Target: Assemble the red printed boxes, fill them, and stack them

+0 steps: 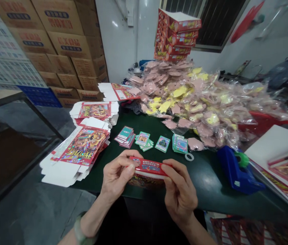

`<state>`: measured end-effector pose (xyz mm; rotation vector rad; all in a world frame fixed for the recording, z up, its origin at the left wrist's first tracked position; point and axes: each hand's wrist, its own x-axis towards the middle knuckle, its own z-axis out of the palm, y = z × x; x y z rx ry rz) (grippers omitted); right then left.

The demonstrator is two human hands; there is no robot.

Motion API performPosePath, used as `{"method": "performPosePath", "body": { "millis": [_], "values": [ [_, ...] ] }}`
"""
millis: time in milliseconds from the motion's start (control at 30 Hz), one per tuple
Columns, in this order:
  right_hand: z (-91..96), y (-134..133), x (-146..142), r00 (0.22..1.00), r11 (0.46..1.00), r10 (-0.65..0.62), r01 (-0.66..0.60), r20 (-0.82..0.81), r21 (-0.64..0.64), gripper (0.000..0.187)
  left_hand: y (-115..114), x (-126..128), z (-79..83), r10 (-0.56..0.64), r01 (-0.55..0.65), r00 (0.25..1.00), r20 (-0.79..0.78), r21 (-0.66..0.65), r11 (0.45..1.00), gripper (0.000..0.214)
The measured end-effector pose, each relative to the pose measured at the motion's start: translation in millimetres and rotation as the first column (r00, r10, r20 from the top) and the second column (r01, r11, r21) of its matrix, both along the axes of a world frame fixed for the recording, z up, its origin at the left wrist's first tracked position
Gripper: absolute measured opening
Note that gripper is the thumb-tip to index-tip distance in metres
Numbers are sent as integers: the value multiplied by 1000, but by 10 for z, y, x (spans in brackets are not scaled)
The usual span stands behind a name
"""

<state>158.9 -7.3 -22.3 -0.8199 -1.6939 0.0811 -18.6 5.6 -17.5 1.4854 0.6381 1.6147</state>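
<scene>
1. The red box (pixel 149 166) is between my two hands, above the near edge of the table (pixel 207 183), a narrow printed side facing up.
2. My left hand (pixel 119 173) grips its left end, thumb on top; my right hand (pixel 181 187) pinches the right end.
3. Uneven squeezing could, I judge, buckle the walls; a slack pinch could drop it towards my lap.
4. Just beyond lie the cards (pixel 162 144), in a row of small groups; a stray knuckle could scatter them.
5. The white ring (pixel 189 157) lies just beside the rightmost cards.
6. The blue dispenser (pixel 238 173) limits my room on the right, the flat cartons (pixel 82 144) on the left.
7. Behind, heaped bags (pixel 184 92) block the far side; a slide could bury the cards.
</scene>
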Motion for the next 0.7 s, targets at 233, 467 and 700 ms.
{"method": "performPosePath", "body": {
  "millis": [233,467,700],
  "values": [
    [-276,67,-85,998,996,-4,9,-60,87,40,93,28,1,101,-48,977,-189,269,962,38],
    [-305,51,-181,995,994,12,-1,-100,107,43,123,50,-55,226,-114,932,-285,360,926,38],
    [-139,37,337,990,987,-141,142,23,-74,49,2,162,33,561,-457,795,-230,381,804,31]
  ]
}}
